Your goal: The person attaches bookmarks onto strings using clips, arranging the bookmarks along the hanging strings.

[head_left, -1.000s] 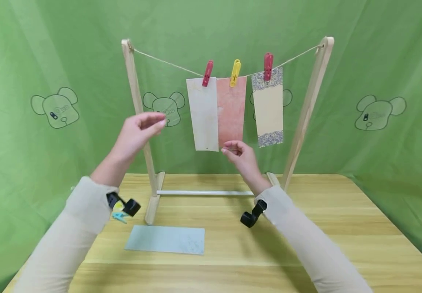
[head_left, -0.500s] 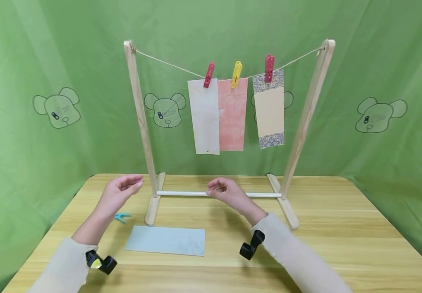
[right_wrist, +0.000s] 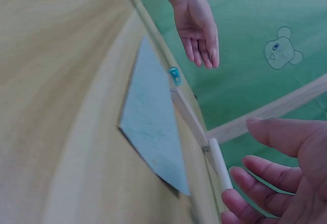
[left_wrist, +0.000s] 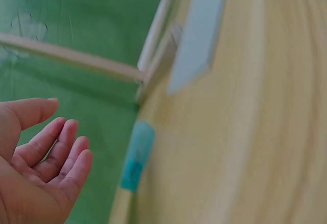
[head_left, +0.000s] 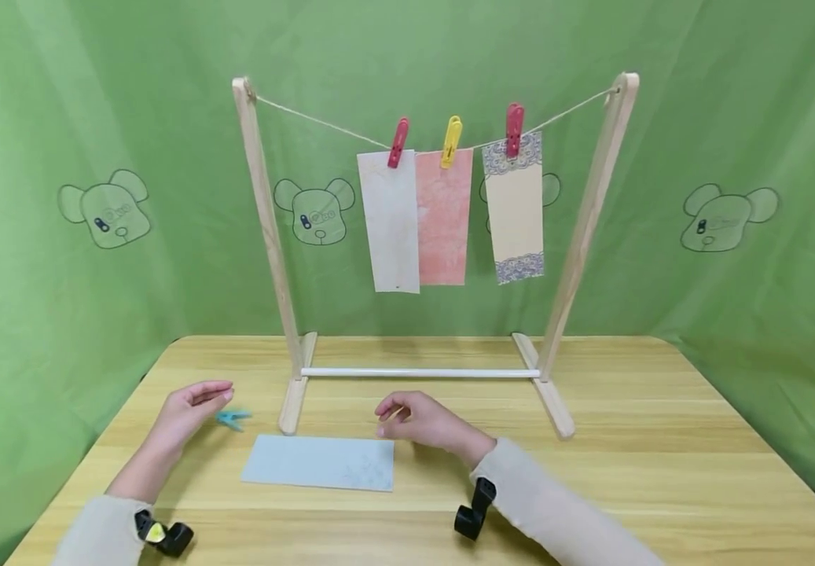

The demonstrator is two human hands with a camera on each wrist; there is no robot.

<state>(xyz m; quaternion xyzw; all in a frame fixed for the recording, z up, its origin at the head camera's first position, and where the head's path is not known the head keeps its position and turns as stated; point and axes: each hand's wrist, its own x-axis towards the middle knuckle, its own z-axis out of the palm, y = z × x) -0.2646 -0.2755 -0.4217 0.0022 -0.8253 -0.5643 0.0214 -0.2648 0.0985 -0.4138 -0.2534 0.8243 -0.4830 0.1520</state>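
My left hand (head_left: 191, 413) hovers over the left of the table beside a blue clothespin (head_left: 233, 419), its fingers loosely bent with nothing between them. In the left wrist view the thumb stands apart from the fingers, and the clothespin (left_wrist: 138, 155) lies off to their right. My right hand (head_left: 424, 422), also holding nothing, is over the right end of a light blue paper card (head_left: 315, 462) lying flat on the table. The right wrist view shows its thumb and fingers spread apart, with the card (right_wrist: 153, 124) to their left.
Behind the hands stands a wooden frame (head_left: 266, 228) with a white crossbar (head_left: 414, 373) low down. From its string (head_left: 322, 122) hang a white card (head_left: 389, 224), a pink card (head_left: 444, 220) and a patterned cream card (head_left: 513, 208), held by red and yellow clothespins (head_left: 452, 141).
Both hands have come down from beside the hanging cards to low over the table, the left one toward the blue clothespin, the right one toward the light blue card.
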